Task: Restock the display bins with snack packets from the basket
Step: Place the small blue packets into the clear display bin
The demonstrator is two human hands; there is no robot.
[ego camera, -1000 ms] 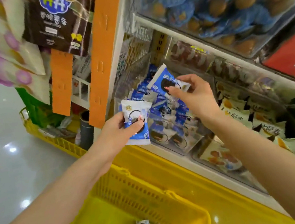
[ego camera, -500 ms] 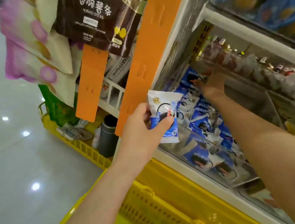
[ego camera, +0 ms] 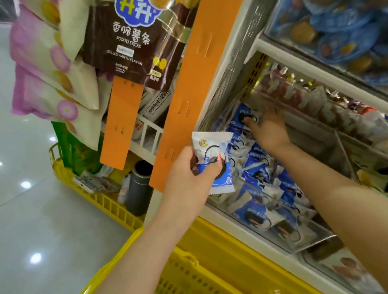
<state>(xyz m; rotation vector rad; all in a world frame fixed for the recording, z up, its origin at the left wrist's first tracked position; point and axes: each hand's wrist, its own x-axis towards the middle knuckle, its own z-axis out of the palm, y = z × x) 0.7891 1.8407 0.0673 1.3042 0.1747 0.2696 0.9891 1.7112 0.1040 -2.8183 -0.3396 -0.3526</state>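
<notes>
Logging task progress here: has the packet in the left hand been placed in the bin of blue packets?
No, the left hand grips the white-and-blue packet in the air, in front of the display bin.

On the brown bag (ego camera: 134,48) hanging at the top, you can read "POTATO STICKS" and "GRILLED WAGYU FLAVOR" in white, beneath the Chinese characters 香脆薯条 and a blue 脆升升 logo.

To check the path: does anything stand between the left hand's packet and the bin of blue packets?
Nothing visible blocks it. The snack packet in the left hand is at the near edge of the display bin; the right hand is at its far end.
</notes>
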